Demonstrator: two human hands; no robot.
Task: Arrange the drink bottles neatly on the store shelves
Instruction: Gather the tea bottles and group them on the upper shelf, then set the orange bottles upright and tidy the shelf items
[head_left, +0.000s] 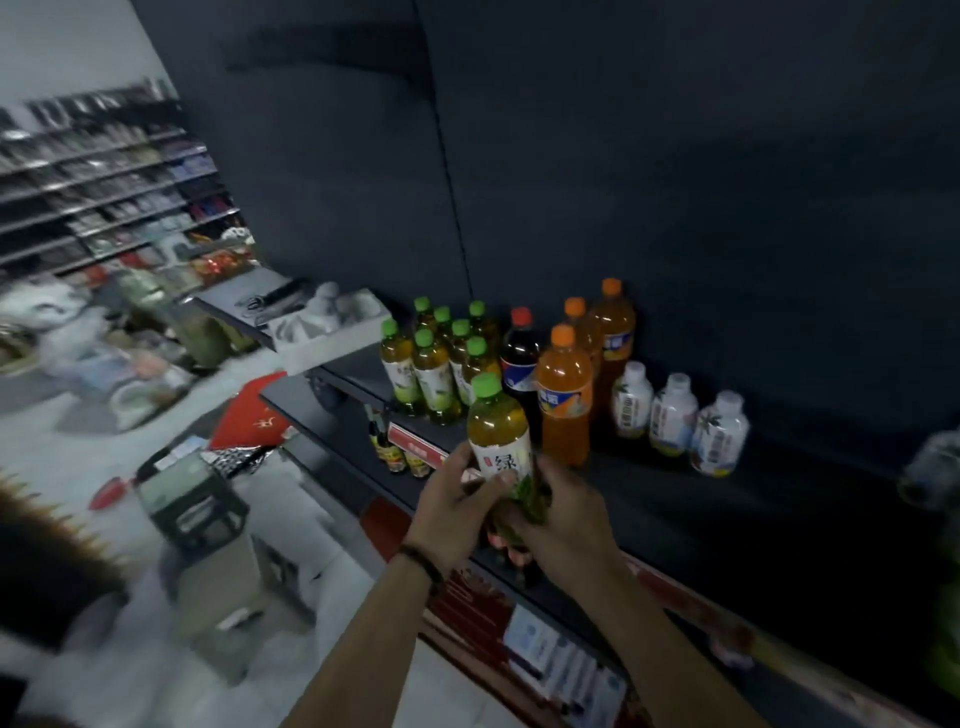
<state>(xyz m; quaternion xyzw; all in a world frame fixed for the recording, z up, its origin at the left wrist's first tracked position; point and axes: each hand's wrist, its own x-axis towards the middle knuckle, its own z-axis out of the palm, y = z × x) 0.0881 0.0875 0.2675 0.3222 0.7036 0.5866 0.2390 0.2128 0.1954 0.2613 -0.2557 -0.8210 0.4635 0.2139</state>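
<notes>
- The green tea bottle (496, 431) is upright just in front of the cola bottle (519, 358), above the shelf's front edge. The left hand (454, 501) and right hand (566, 514) each close their grip round its lower half, hiding its base.
- Right of the cola bottle, past the orange bottles (563, 395) and white bottles (672, 415), bare shelf (727, 499) board shows.
- Left of it, green-capped bottles (436, 364) stand packed.
- Far right of it, a blurred thing (930, 467) is cut off by the frame — unreadable.
</notes>
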